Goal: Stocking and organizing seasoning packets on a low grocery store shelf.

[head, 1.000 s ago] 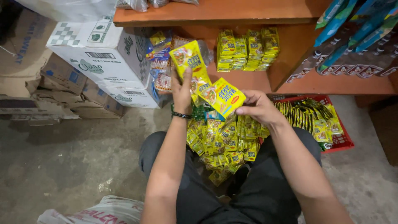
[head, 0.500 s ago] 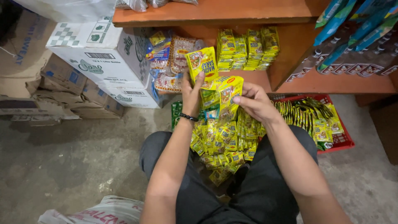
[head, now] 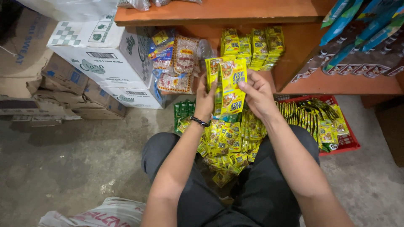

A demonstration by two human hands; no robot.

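Both my hands hold up a strip of yellow seasoning sachets [head: 229, 86] in front of a wooden shelf. My left hand [head: 205, 100], with a dark bracelet at the wrist, grips the strip's left edge. My right hand [head: 257, 94] pinches its right side with the fingers across the front. The strip hangs down into a heap of the same yellow sachets [head: 229, 145] piled between my knees on the floor. More yellow sachets [head: 252, 46] are stacked upright on the shelf board behind.
A red crate [head: 347, 141] of yellow and dark sachets stands on the floor at the right. White cartons [head: 99, 63] and flattened cardboard [head: 38, 88] are stacked at the left. Bagged snacks [head: 176, 63] lean by the cartons. Blue packets [head: 362, 29] hang upper right. A sack [head: 105, 214] lies near my left leg.
Both hands have lifted the strip of sachets upward and straightened it, from over the pile to shelf height. My right hand now holds its side nearer the top.
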